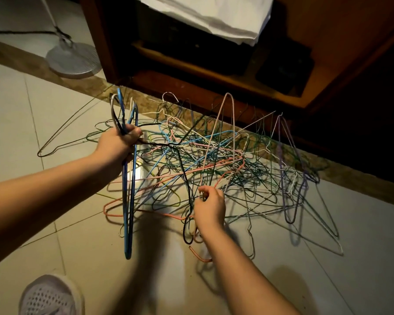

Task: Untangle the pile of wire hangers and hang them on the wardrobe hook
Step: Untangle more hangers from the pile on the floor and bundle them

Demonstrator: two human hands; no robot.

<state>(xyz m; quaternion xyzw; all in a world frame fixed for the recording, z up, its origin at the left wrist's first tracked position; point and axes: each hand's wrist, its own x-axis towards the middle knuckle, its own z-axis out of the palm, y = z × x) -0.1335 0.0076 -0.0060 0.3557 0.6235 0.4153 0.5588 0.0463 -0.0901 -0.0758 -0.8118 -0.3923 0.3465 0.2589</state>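
Currently, a person stoops over a tangled pile of wire hangers [248, 160] lying on a tiled floor [282, 280] at the foot of an open wooden wardrobe [350, 42]. The left grip [120, 144] is a closed fist round the hooks of a small bunch, raised clear of the floor. From that fist two blue hangers [127, 201] dangle almost straight down, their long axis running back towards the person. A black hanger [184, 176], also caught in the fist, leads away to the right and then bends downward, ending just beside the right grip [210, 206]. The right grip is closed in a pinch on thin wire at the pile's near edge. Which hanger it has cannot be told among the crossing strands. The bulk of the pile spreads beyond the right grip and out to its right, so that hand is much the nearer one for working wires loose. Seemingly the black hanger is snagged, and freeing it depends on drawing it along its own length towards the left fist. No wardrobe hook is in view. Farther off, beyond the left grip, stands a round fan base [74, 61].
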